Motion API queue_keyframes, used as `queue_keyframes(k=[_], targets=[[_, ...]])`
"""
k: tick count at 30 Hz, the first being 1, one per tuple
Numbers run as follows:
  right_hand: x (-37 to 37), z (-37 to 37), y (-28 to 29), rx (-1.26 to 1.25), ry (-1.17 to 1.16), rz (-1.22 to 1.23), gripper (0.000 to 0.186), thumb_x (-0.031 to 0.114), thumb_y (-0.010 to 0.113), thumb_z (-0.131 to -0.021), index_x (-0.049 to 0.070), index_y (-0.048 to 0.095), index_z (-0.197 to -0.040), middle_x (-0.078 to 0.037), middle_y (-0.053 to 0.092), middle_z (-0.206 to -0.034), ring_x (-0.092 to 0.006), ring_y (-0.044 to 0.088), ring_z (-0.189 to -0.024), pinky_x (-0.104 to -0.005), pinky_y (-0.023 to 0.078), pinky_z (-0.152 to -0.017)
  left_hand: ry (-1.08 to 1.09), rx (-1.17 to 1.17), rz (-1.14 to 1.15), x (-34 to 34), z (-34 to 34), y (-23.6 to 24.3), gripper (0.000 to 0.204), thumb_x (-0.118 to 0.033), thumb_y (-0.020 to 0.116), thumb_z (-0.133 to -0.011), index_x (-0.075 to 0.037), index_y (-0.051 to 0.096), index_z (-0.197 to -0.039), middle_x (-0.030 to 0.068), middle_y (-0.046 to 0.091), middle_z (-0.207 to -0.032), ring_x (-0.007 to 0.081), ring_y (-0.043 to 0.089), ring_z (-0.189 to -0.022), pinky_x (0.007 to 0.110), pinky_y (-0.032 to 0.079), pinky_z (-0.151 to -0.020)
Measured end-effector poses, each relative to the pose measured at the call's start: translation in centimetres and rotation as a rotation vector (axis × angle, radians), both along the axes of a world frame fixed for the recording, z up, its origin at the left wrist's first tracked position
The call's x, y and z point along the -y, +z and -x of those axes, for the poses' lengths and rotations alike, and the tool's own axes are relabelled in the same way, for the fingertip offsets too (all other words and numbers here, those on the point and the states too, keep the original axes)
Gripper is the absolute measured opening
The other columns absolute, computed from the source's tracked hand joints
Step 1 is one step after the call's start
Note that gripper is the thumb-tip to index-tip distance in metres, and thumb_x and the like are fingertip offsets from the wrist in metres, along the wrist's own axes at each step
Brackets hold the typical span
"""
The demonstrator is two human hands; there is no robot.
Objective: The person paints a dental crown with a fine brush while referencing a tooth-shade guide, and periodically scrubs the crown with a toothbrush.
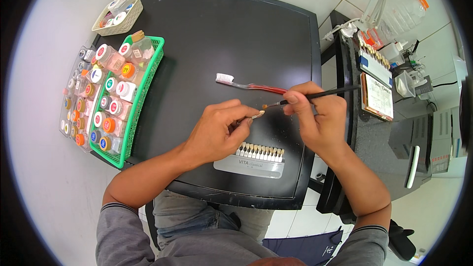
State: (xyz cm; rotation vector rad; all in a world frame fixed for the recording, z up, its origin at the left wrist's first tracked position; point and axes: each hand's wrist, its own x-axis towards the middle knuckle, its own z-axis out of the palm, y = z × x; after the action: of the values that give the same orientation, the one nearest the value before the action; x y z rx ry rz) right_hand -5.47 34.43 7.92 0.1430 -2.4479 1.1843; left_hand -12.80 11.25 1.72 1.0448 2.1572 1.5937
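My left hand [220, 130] pinches a small tooth-coloured piece [258, 114] between thumb and fingertips, over the middle of the black table [197, 39]. Whether it is a shade tab or a crown is too small to tell. A thin black-handled brush [322, 93] is gripped in my right hand [318, 113]; its brown tip points left and hovers just above the piece. Behind both hands lies a toothbrush [251, 86] with white bristles and a red, partly clear handle. A tooth shade guide [250, 165] with a row of tooth-shaped tabs rests on the table below my hands.
At left, a green basket [143, 93] holds several capped powder jars, beside more small jars [76, 103]. A cream basket [125, 24] stands at the back left corner. On the dark side counter at right are another shade guide [374, 66], a boxed pad [377, 96] and a plastic bottle [404, 15].
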Motion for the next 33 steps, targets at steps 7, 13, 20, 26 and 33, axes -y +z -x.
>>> queue_keyframes(k=[7, 13, 20, 26, 33], targets=[[0.0, 0.1, 0.1, -0.013, -0.018, 0.013, 0.026, 0.017, 0.076, -0.109, -0.003, 0.081, -0.094, -0.011, 0.079, -0.085, -0.0243, 0.075, -0.062, -0.0327, 0.054, -0.059, -0.002, 0.034, 0.016, -0.1, 0.0, 0.8, 0.022, 0.002, 0.068, -0.102, 0.004, 0.08, -0.12, 0.0102, 0.069, -0.088, 0.0155, 0.068, -0.068, 0.032, 0.054, -0.063], [-0.1, 0.3, -0.2, -0.04, -0.012, 0.011, 0.025, 0.015, 0.077, -0.107, -0.004, 0.081, -0.092, -0.012, 0.08, -0.088, -0.025, 0.071, -0.059, -0.035, 0.051, -0.056, -0.006, 0.063, 0.013, 0.0, 0.1, 0.8, 0.022, 0.002, 0.068, -0.102, 0.004, 0.08, -0.121, 0.0099, 0.07, -0.089, 0.0148, 0.068, -0.069, 0.032, 0.053, -0.064], [-0.1, 0.1, -0.2, -0.084, 0.04, 0.034, 0.022, 0.012, 0.079, -0.105, -0.005, 0.081, -0.091, -0.012, 0.08, -0.09, -0.0273, 0.07, -0.059, -0.0351, 0.051, -0.056, -0.003, 0.117, -0.009, 0.0, 0.1, 0.6, 0.022, 0.003, 0.067, -0.103, 0.004, 0.08, -0.121, 0.0094, 0.07, -0.089, 0.0131, 0.067, -0.069, 0.031, 0.052, -0.063], [-0.2, 0.1, 0.0, -0.077, 0.056, -0.012, 0.022, 0.012, 0.079, -0.105, -0.006, 0.08, -0.092, -0.014, 0.081, -0.091, -0.0268, 0.071, -0.06, -0.0339, 0.052, -0.056, -0.005, 0.15, -0.004, 0.1, 0.1, 0.7, 0.022, 0.002, 0.067, -0.103, 0.004, 0.08, -0.121, 0.0091, 0.071, -0.09, 0.0119, 0.066, -0.07, 0.03, 0.053, -0.064], [0.0, 0.0, 0.0, -0.064, 0.065, -0.01, 0.023, 0.013, 0.079, -0.105, -0.005, 0.08, -0.092, -0.013, 0.081, -0.091, -0.0247, 0.072, -0.061, -0.0333, 0.053, -0.057, -0.009, 0.183, 0.001, 0.1, 0.2, 1.2, 0.022, 0.002, 0.067, -0.104, 0.004, 0.081, -0.121, 0.009, 0.072, -0.091, 0.0113, 0.066, -0.071, 0.031, 0.053, -0.065]])
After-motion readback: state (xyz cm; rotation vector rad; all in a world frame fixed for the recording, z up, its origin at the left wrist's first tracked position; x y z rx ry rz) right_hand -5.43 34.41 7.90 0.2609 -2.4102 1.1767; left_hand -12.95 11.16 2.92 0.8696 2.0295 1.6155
